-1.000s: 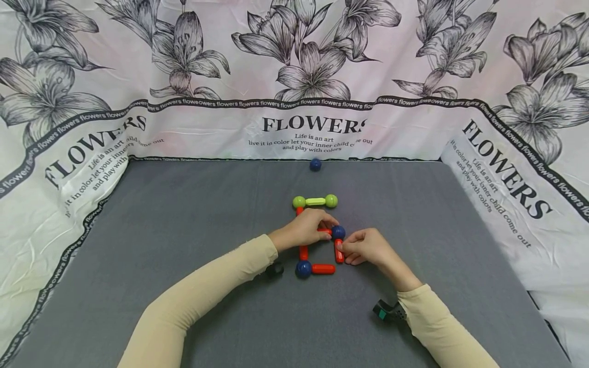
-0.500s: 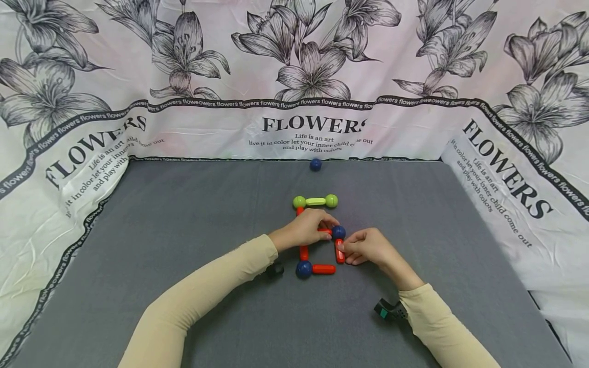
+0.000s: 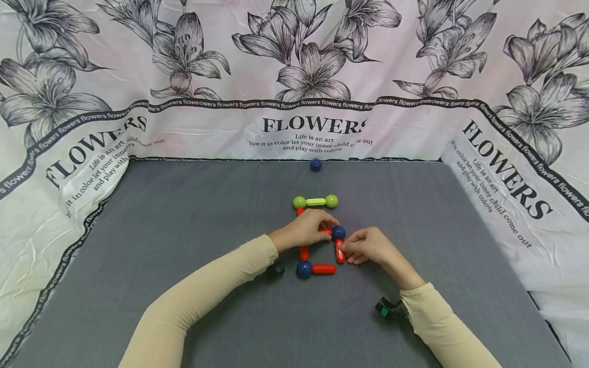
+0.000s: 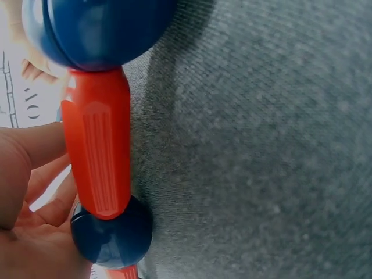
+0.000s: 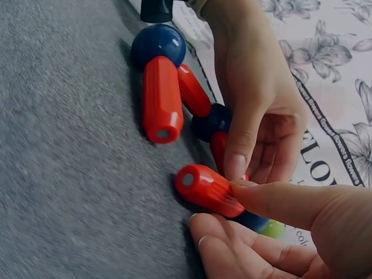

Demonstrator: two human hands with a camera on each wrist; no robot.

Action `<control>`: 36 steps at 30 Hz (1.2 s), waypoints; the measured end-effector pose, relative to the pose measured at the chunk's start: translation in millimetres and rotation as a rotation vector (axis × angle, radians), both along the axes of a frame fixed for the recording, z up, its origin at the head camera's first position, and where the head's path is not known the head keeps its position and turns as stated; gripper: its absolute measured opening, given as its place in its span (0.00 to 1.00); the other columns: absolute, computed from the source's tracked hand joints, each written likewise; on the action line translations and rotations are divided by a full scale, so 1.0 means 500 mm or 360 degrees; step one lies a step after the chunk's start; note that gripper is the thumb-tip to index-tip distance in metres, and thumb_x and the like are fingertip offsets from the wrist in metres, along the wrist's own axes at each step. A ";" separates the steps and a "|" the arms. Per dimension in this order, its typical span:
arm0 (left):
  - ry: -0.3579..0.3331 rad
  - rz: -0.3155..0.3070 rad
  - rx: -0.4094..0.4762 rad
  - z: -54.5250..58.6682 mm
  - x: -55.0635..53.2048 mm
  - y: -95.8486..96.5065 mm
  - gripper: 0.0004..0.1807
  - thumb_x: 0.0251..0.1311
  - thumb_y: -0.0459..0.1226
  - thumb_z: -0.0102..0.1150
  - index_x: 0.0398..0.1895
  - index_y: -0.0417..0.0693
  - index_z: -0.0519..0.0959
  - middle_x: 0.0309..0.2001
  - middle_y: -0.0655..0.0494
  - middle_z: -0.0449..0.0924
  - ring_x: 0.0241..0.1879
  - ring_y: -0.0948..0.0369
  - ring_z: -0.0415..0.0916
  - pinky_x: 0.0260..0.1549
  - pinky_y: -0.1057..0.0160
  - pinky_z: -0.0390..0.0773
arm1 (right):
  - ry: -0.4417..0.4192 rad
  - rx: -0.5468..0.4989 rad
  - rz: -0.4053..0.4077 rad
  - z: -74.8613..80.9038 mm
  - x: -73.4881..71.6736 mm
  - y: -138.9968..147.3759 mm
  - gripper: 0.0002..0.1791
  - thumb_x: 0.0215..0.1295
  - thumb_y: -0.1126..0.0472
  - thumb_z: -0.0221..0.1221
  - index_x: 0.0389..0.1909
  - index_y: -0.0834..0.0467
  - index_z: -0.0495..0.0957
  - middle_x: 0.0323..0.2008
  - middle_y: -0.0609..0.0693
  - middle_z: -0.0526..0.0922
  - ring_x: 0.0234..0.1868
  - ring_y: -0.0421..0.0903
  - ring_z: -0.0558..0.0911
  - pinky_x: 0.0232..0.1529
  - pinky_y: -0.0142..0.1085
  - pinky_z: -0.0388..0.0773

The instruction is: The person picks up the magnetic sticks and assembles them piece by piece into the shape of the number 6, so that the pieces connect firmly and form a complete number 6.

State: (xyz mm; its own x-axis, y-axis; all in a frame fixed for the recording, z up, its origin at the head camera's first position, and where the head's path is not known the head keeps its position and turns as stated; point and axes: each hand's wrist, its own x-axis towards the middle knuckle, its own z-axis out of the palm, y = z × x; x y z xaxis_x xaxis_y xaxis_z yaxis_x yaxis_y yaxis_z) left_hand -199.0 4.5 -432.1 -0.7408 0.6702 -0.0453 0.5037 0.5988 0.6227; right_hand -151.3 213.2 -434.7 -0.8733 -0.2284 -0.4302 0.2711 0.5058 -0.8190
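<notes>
My left hand reaches over the figure of magnetic rods and balls, pinching a short red middle rod beside a blue ball. My right hand pinches another red rod that runs from this ball toward the near side; its free end shows a silver disc. A nearer blue ball carries a red rod pointing right, whose end stands apart from the pinched one. Another blue ball, at the junction, is hidden by my left hand in the head view.
Beyond the hands, a lime rod joins two lime balls, the left one meeting a red rod. A loose blue ball lies near the back edge of the grey cloth. Flower-printed fabric encloses the back and sides.
My right wrist has shifted very slightly to the right, its fingers still pinching the red rod. My left hand and the other pieces stay practically in place.
</notes>
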 end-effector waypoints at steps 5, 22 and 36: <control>0.0027 0.0036 0.0090 0.008 0.002 -0.011 0.21 0.60 0.36 0.68 0.58 0.46 0.80 0.49 0.53 0.85 0.49 0.60 0.82 0.51 0.65 0.81 | 0.0097 -0.0007 0.0022 0.021 -0.015 0.014 0.16 0.63 0.59 0.66 0.43 0.70 0.83 0.28 0.54 0.89 0.26 0.42 0.86 0.33 0.39 0.87; -0.0146 0.0238 0.0545 0.020 0.136 -0.088 0.17 0.57 0.39 0.71 0.49 0.45 0.84 0.45 0.48 0.83 0.41 0.57 0.79 0.40 0.67 0.79 | 0.0690 0.0061 -0.0092 0.066 -0.205 0.008 0.24 0.66 0.51 0.64 0.57 0.60 0.79 0.54 0.58 0.84 0.51 0.50 0.84 0.55 0.46 0.80; -0.0037 0.0246 0.0265 -0.019 0.185 -0.096 0.16 0.53 0.46 0.74 0.46 0.56 0.86 0.39 0.61 0.75 0.38 0.64 0.65 0.36 0.71 0.66 | 0.0829 0.0112 0.0165 0.054 -0.373 -0.052 0.24 0.64 0.58 0.66 0.60 0.59 0.78 0.61 0.58 0.79 0.58 0.55 0.80 0.62 0.50 0.76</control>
